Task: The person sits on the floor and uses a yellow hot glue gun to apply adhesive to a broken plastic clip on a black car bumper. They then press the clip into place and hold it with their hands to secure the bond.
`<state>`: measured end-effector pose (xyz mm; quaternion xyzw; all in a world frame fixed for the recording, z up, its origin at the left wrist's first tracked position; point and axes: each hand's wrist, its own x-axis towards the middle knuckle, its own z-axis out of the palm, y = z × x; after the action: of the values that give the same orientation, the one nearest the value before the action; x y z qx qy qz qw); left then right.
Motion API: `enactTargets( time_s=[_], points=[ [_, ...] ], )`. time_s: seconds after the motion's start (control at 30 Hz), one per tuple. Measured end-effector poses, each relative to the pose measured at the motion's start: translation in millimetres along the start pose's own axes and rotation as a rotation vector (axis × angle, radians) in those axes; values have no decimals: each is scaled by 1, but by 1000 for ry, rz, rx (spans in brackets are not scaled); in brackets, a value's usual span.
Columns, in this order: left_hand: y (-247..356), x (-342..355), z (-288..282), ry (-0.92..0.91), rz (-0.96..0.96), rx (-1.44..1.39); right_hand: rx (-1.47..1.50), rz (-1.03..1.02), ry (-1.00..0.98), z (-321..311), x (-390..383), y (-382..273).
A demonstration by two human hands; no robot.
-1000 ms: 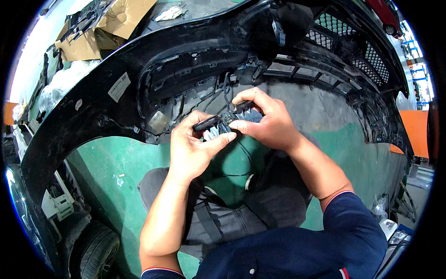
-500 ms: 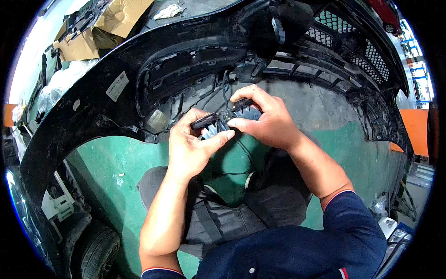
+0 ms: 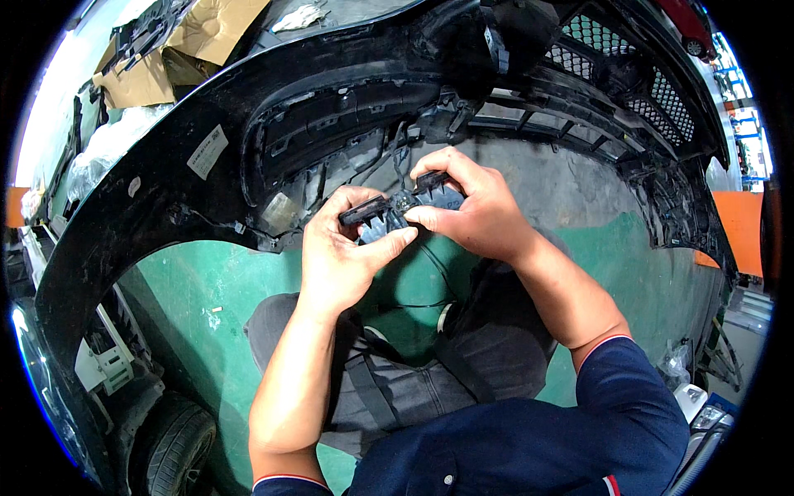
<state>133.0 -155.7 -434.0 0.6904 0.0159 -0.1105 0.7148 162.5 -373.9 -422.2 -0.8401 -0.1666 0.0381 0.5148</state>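
A black and grey plastic car part (image 3: 404, 204) with ribbed, clip-like edges is held level between my two hands; its exact kind is not clear. My left hand (image 3: 337, 258) grips its left end, thumb in front and fingers curled behind. At the other end my right hand (image 3: 488, 213) pinches it between thumb and fingers. A thin black cable (image 3: 437, 266) hangs below the part, and wiring runs up behind it. Around my hands curves a large black car bumper (image 3: 203, 124), its ribbed inner side facing me.
Torn cardboard (image 3: 141, 78) and clear plastic wrap (image 3: 107, 149) lie beyond the bumper at the far left. A tyre (image 3: 178, 450) is at the lower left. Mesh grilles (image 3: 595, 37) show in the bumper at upper right. The floor (image 3: 186, 277) is green.
Both hands keep their grip on the plastic part, which has tilted very slightly. Nothing else has visibly moved.
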Motion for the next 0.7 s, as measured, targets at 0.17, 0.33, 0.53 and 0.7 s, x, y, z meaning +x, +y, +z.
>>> enactTargets(
  time_s=[0.17,0.33,0.53,0.7],
  points=[
    [-1,-1,-3,-35,-37,-9,10,-18,4,1,0,2],
    [-2,0,-5,-47,-48,-4,49,52,-32,0,0,-3],
    [-1,-1,-5,-32,-18,18,39,52,-32,-1,0,-7],
    [-5,0,-5,-30,13,28,-2,83,-35,-1,0,-5]
  ],
)
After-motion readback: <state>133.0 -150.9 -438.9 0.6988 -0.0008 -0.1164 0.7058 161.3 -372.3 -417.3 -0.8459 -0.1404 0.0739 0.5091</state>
